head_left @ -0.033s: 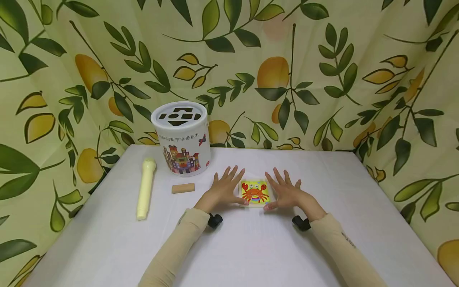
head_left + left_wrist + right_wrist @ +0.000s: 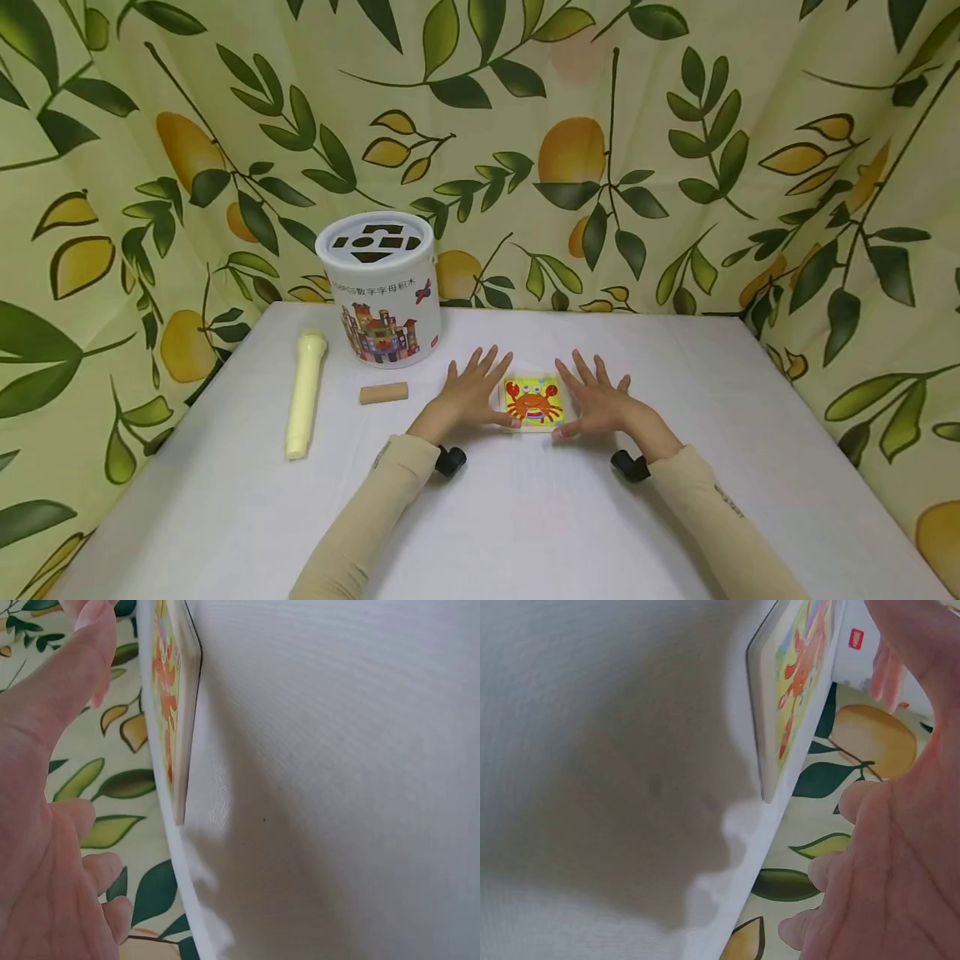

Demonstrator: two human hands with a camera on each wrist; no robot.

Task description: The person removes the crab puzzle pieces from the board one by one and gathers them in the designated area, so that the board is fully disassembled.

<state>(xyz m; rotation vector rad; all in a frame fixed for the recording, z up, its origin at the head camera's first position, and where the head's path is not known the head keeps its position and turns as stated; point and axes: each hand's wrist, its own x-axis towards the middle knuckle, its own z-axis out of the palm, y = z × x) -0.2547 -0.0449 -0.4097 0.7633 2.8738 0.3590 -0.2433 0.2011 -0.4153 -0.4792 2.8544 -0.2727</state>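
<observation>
A small square puzzle board (image 2: 533,403) with an orange crab on yellow lies flat on the white table. My left hand (image 2: 472,395) is spread at its left side, the thumb overlapping the lower left corner in the head view. On the other side my right hand (image 2: 597,402) is spread too, its thumb by the lower right corner. Neither hand holds anything. Both wrist views show the board's pale edge (image 2: 187,712) on the table, with the left palm (image 2: 37,847) and the right palm (image 2: 900,862) raised beside it.
Left of the hands lies a small wooden block (image 2: 383,393). Beyond it stands a white bucket (image 2: 382,292) with shaped holes in its lid. A pale yellow microphone-shaped stick (image 2: 305,396) lies farther left. A leaf-and-fruit patterned curtain (image 2: 495,108) surrounds the table's back and sides.
</observation>
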